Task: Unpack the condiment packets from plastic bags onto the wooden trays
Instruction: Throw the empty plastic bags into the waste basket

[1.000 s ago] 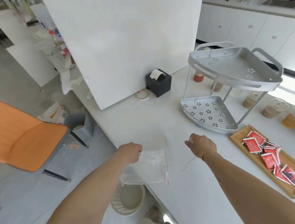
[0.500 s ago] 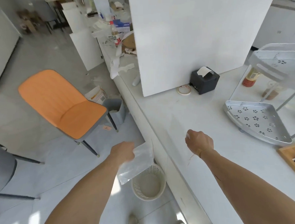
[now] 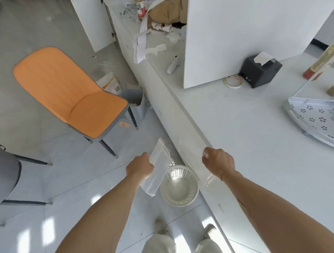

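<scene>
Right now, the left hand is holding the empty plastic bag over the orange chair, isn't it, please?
Not quite: the left hand holds the empty plastic bag beside the white basket on the floor, not over the orange chair, as the head view shows.

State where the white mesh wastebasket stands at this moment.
In the head view the white mesh wastebasket stands on the floor against the counter's front, just right of the plastic bag that the left hand holds.

Your arms are bare, no sleeves.
Below your left hand [image 3: 139, 168] and right hand [image 3: 218, 161], you wear pale trousers [image 3: 162, 247] and light shoes [image 3: 160, 225].
</scene>
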